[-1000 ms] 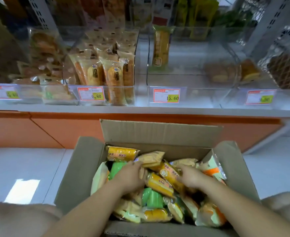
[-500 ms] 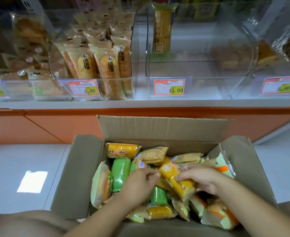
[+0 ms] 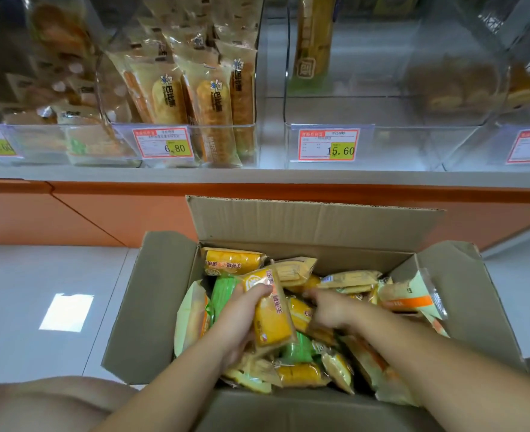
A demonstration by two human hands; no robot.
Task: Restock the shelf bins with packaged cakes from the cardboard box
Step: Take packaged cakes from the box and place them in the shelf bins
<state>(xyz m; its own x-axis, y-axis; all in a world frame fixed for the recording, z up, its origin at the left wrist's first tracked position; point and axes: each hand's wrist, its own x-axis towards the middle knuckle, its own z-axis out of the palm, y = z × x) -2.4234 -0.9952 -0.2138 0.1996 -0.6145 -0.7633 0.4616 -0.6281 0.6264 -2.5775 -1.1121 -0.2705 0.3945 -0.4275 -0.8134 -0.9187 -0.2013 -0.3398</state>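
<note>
Pick step: left hand clamps a yellow cake pack mid cardboard box. Right hand in box too, blurred, grip can't tell. Next, prob: lift pack to near-empty bin beyond box.

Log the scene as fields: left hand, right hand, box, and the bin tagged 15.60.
left hand: grips a yellow cake pack at the top of the pile
right hand: down among the packs, blurred; grip unclear
cardboard box: open, flaps out, full of yellow, green and orange-striped packs
15.60 bin: nearly bare; one tall yellow pack stands at the back
</note>
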